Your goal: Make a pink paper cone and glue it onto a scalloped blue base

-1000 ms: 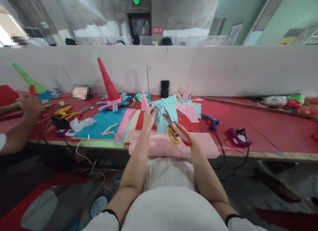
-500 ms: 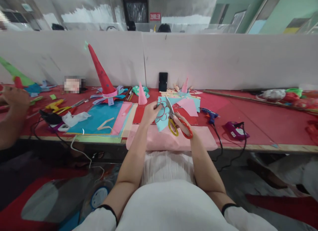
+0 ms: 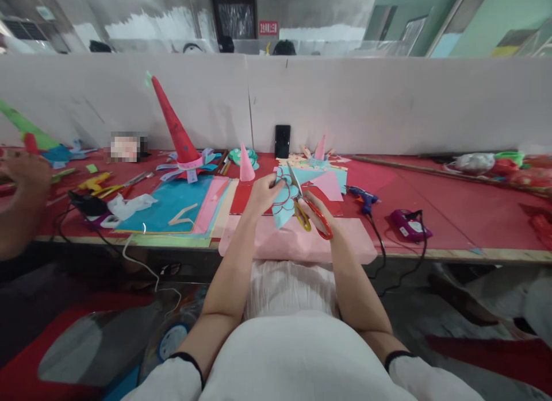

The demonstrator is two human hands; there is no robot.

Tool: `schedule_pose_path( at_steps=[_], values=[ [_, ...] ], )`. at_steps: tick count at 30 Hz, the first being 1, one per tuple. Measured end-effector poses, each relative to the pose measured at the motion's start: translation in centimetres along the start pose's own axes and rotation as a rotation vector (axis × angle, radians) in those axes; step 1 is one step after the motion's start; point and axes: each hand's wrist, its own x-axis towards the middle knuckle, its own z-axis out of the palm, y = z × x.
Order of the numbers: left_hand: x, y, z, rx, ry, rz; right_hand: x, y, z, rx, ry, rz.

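Observation:
My left hand (image 3: 263, 193) pinches the left edge of a light blue sheet (image 3: 284, 201) that has red flower outlines drawn on it. Scissors (image 3: 321, 220) with one red and one yellow handle are in my right hand (image 3: 313, 208), their blades pointing up and away at the sheet's right side. Beneath both hands lie red sheets (image 3: 244, 199) and, closer to me, a folded pink sheet (image 3: 297, 240). A loose pink piece (image 3: 328, 185) rests on more light blue material just beyond the scissors.
A blue glue gun (image 3: 364, 200) and a purple box (image 3: 407, 224) with cables are to the right. Leftward are a tall red cone (image 3: 175, 122), blue sheets (image 3: 172, 203) and another person's hand (image 3: 21, 168). A phone (image 3: 282, 141) leans against the partition.
The light blue sheet has turned slightly in my left hand. My right hand and the scissors have shifted a little, still beside the sheet.

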Motion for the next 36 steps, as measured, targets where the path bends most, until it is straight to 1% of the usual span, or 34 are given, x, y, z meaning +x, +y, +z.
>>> schedule_pose_path(
  at_steps=[3, 7, 13, 18, 22, 26, 31, 36],
  values=[
    [-0.1, 0.1, 0.1, 0.009, 0.015, -0.008, 0.1, 0.5, 0.0, -0.006, 0.021, 0.004],
    [-0.2, 0.6, 0.2, -0.017, 0.024, -0.043, 0.3, 1.2, 0.1, -0.019, 0.020, -0.013],
    [-0.2, 1.0, 0.3, -0.042, 0.069, -0.095, 0.7, 1.2, 0.7, 0.011, 0.046, -0.001],
    [-0.1, 0.6, 0.4, -0.079, 0.070, -0.105, 0.7, 1.0, 1.0, 0.017, 0.055, -0.001],
    [-0.1, 0.3, 0.6, -0.101, 0.056, -0.087, 0.6, 1.1, 1.2, 0.009, 0.067, 0.004],
    [-0.2, 0.1, 1.3, -0.110, 0.091, -0.095, 0.7, 1.3, 1.5, 0.017, 0.092, 0.009],
    [-0.2, -0.5, 2.0, -0.132, 0.112, -0.084, 0.8, 1.7, 1.7, 0.038, 0.131, 0.035],
    [0.0, -1.0, 1.9, -0.147, 0.089, -0.127, 1.0, 2.0, 1.5, 0.032, 0.164, 0.089]
  ],
)
